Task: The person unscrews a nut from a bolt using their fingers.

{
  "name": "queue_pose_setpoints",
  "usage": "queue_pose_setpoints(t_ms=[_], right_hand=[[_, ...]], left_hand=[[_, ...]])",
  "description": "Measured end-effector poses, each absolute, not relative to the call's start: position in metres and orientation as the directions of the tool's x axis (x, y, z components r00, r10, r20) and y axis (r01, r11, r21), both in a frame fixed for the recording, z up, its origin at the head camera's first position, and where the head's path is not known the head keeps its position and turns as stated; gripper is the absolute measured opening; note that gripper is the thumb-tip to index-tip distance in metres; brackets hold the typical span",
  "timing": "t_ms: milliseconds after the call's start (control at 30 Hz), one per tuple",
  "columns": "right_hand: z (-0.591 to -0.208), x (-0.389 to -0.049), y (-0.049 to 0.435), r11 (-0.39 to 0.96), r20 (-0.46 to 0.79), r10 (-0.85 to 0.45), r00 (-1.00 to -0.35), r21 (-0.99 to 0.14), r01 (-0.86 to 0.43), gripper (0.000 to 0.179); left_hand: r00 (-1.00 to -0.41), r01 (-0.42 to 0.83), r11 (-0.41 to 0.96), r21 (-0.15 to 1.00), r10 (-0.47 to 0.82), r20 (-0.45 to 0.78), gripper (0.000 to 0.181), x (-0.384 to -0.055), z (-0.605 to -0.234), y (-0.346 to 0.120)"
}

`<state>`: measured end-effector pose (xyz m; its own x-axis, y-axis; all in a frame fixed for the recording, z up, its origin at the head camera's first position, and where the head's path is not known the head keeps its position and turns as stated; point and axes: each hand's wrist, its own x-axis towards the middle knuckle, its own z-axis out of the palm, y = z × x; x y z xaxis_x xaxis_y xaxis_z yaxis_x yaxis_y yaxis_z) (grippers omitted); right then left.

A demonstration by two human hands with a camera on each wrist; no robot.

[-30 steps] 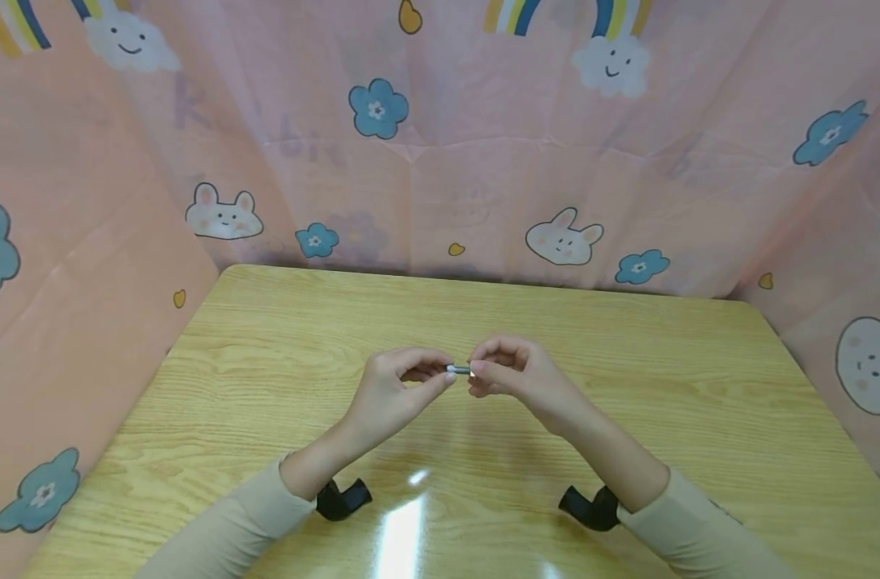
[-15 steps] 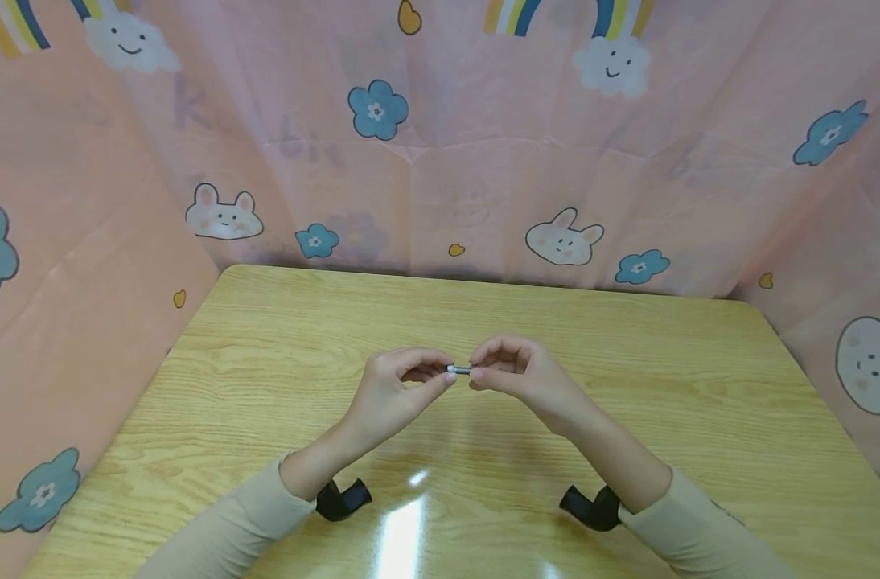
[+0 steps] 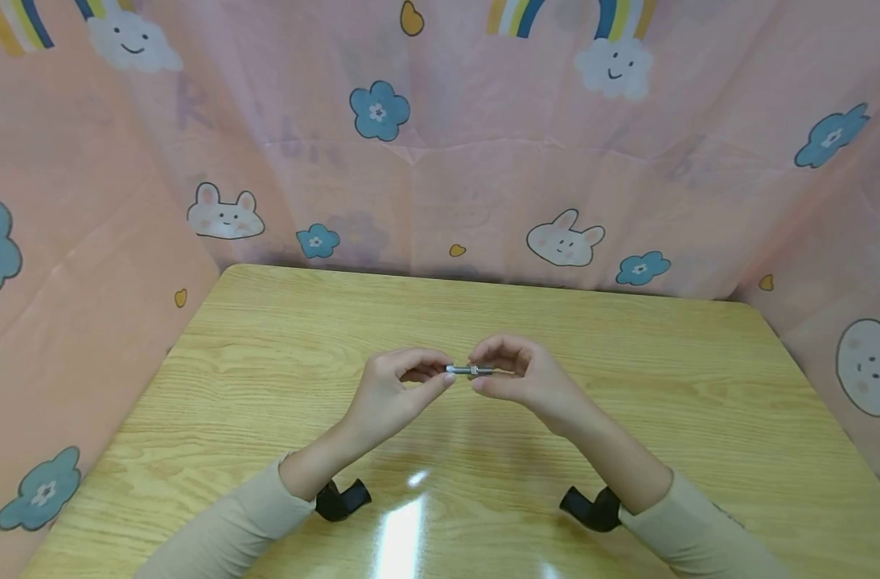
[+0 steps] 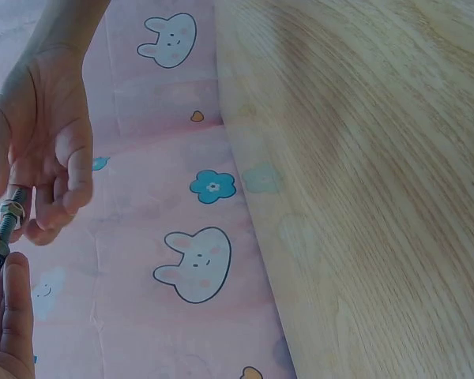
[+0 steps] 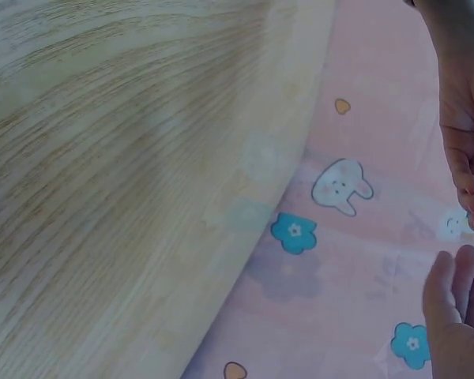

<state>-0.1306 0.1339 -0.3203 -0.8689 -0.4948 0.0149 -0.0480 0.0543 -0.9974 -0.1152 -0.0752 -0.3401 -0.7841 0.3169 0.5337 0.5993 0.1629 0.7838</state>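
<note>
Bolt (image 3: 462, 371) pinched in left hand (image 3: 396, 386), nut (image 3: 474, 370) on its shaft, right hand (image 3: 532, 382) around it, fingers parted

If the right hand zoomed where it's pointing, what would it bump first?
Probably the left hand, pinching one end of the bolt. The nut appears between the right hand's fingers, but I can't tell if they touch.
</note>
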Motion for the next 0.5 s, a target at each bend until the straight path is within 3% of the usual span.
queue_pose_setpoints(t_ms=[500], right_hand=[[-0.3217,-0.1331,0.1343,0.054,0.0,-0.495,-0.869,-0.998,-0.031,0.023]], left_hand=[[-0.792,0.589,0.17,0.79,0.312,0.524,0.012,-0.1152,-0.3414,-0.0751]])
